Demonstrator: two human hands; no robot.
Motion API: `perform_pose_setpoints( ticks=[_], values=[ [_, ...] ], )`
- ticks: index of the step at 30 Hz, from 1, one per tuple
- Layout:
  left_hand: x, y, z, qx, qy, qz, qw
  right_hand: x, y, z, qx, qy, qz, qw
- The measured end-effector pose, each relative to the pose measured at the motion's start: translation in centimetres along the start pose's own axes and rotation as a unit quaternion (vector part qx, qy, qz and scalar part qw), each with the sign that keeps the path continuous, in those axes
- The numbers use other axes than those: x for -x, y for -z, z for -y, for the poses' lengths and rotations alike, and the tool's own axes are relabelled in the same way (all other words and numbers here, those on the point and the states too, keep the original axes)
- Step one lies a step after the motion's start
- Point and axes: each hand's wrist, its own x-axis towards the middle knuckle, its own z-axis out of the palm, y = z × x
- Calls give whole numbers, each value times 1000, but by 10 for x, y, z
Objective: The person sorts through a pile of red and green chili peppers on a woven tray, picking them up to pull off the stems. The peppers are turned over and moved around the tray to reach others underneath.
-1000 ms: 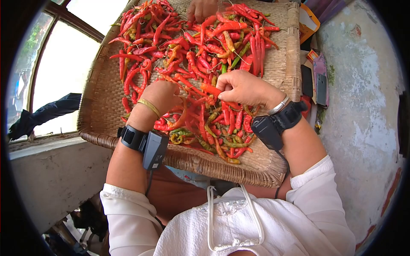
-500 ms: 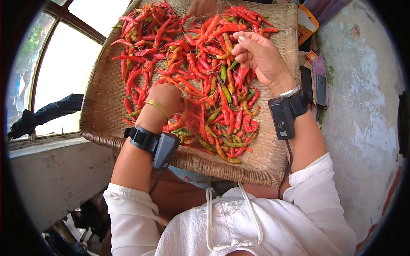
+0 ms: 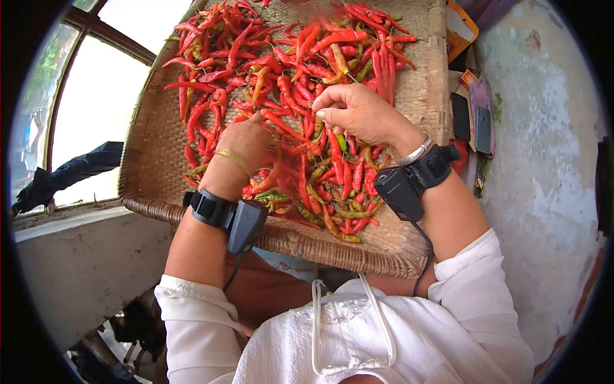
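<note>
My left hand point(image 3: 245, 144) is closed over the middle of the pepper pile, its fingers mostly hidden. Blurred red chili peppers point(image 3: 274, 174) hang beside and below it, apparently in its grasp. To its right, my right hand point(image 3: 364, 116) is in a pinch above the pile, thumb and forefinger together; whatever is between them is too small to make out. Many red chili peppers point(image 3: 238, 43), with some green and orange-brown ones, are spread in a large woven tray point(image 3: 153, 153). Several long red peppers point(image 3: 384, 69) show above my right hand, slightly blurred.
A window point(image 3: 86, 96) and a dark cloth bundle point(image 3: 77, 173) are on the left, above a ledge point(image 3: 83, 224). Two phones, the nearer one black point(image 3: 460, 117), rest right of the tray by a worn wall point(image 3: 543, 141). Another person's blurred hand barely shows at the top edge.
My right hand has moved left and slightly down, its fingers now pinched. Long red peppers have appeared above it. My left hand has barely moved. The other person's hand has mostly left the top edge.
</note>
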Motion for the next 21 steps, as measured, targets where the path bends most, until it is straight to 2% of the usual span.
perform_pose_setpoints(
  ticks=[4,7,9,10,12,19,21],
  values=[
    [2,-4,6,0,13,10,1000,0,-2,0,47,3,0,999],
    [6,-2,13,1,-25,29,999,2,-4,1,101,31,6,994],
    [10,7,20,115,-178,-5,977,1,-6,-1,103,32,11,994],
    [12,8,21,115,-179,-4,977,1,-7,-2,106,34,17,994],
    [16,10,22,305,-113,-42,945,2,-8,-3,110,37,22,993],
    [16,31,9,439,-49,-51,896,4,-15,1,77,26,59,995],
    [13,30,7,445,-69,-98,887,5,-17,1,45,30,68,996]
  ],
)
